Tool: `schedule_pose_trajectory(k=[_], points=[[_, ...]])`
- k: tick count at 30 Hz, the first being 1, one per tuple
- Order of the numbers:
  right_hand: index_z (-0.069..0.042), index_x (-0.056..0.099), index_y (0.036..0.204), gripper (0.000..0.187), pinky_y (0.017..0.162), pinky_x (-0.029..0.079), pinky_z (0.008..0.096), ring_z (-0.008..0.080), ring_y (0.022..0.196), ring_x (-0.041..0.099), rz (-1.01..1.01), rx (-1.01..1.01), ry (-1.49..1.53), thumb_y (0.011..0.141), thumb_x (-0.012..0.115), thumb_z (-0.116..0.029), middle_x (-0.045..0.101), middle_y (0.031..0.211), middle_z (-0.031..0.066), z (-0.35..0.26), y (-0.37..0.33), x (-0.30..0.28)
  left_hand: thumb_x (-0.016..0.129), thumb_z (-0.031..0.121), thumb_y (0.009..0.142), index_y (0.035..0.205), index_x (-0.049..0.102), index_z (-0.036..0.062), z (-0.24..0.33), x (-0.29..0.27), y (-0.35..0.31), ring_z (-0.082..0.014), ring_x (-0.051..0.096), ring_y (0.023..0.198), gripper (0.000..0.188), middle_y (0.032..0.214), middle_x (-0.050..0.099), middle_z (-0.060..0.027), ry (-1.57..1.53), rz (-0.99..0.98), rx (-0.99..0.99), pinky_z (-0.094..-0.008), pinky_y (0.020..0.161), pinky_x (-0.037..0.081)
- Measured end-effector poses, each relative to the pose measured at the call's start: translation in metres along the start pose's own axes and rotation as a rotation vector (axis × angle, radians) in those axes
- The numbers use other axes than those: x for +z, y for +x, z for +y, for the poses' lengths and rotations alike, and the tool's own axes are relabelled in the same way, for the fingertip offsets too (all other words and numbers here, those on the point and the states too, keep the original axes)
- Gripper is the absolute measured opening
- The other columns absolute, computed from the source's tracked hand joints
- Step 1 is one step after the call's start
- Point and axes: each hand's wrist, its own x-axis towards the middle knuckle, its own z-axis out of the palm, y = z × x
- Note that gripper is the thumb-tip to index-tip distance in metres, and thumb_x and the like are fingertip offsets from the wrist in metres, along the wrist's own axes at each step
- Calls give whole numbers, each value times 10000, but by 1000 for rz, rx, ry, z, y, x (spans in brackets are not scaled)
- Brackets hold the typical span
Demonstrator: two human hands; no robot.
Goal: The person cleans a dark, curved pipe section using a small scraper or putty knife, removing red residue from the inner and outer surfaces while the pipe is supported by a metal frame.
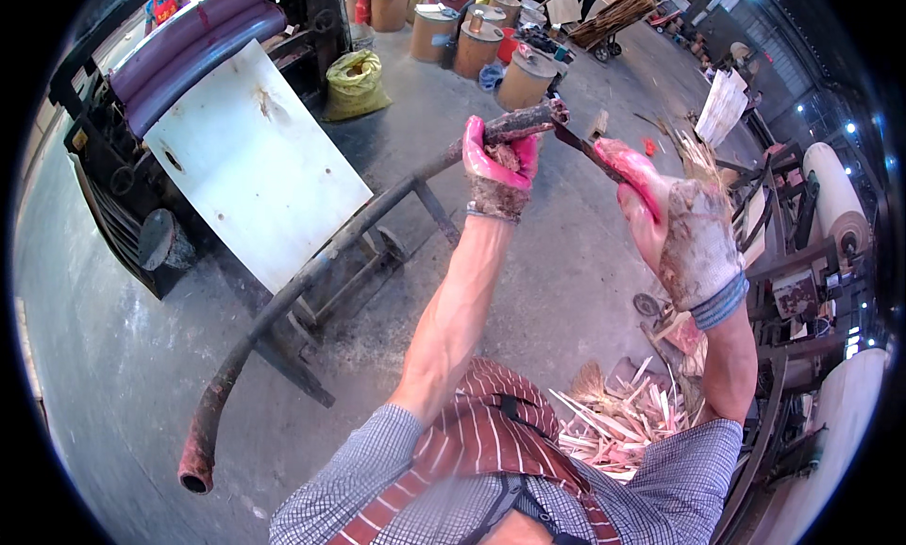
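Note:
A long, dark, rusty pipe (pixel 311 271) runs from the lower left up to the centre top, resting on a low metal stand (pixel 363 262). My left hand (pixel 498 167), in a dirty red-and-grey glove, grips the pipe's upper end. My right hand (pixel 675 229), gloved the same way, holds a thin dark blade-like tool (pixel 587 151) whose tip touches the pipe end just right of my left hand.
A white board (pixel 250 163) leans on a dark machine with purple rollers (pixel 189 45) at the left. Cardboard drums (pixel 477 45) and a yellow sack (pixel 357 81) stand at the back. Wood splinters (pixel 613 418) lie near my feet. Racks and large paper rolls (pixel 835 201) line the right.

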Motion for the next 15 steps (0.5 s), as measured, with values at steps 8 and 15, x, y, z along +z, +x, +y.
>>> schedule_pose_trajectory(k=[8,15], points=[[-168,645,1080,211,724,541,490,341,859,700,-113,-177,-292,876,598,-193,709,939,147,-32,40,61,536,461,972,1093,619,-46,-6,1,3,-308,682,883,528,1004,702,-173,-6,-86,-34,-395,789,567],[-191,683,1045,192,695,558,447,299,786,715,-217,-63,-187,861,627,-190,711,825,128,-35,26,19,544,431,988,1062,639,-37,19,-22,15,-319,705,910,482,990,720,-181,-30,-229,-97,-462,874,586]])
